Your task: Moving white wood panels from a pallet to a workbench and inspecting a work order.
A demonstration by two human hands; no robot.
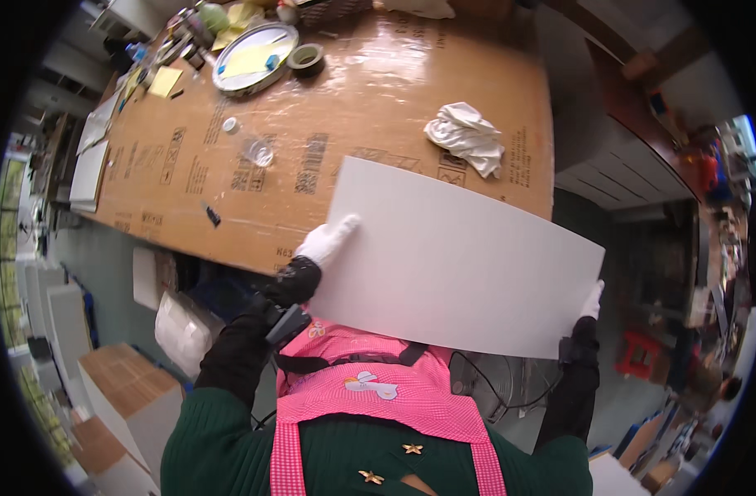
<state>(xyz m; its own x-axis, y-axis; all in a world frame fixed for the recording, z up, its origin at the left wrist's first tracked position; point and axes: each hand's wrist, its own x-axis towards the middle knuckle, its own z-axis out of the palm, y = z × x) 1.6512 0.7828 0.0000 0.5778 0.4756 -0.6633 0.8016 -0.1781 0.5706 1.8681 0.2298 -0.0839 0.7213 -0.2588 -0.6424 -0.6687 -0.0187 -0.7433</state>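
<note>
A large white rectangular panel [461, 256] spans the space in front of my body, its far edge over the cardboard-covered table and its near edge by my pink apron. My left hand [327, 241], in a white glove, grips the panel's left edge with the thumb lying on top. At the opposite short edge my right hand [593, 299], also gloved in white, holds the panel; most of its fingers are hidden behind the board. Beyond the panel a crumpled white cloth [466, 136] lies on the table.
The table [378, 99] is covered in printed brown cardboard. On it are a clear plastic bottle [250, 146] lying down, a small black tool [211, 215], a roll of tape [305, 60] and a round lid [255, 59] with yellow paper. A red stool [640, 355] stands at the right.
</note>
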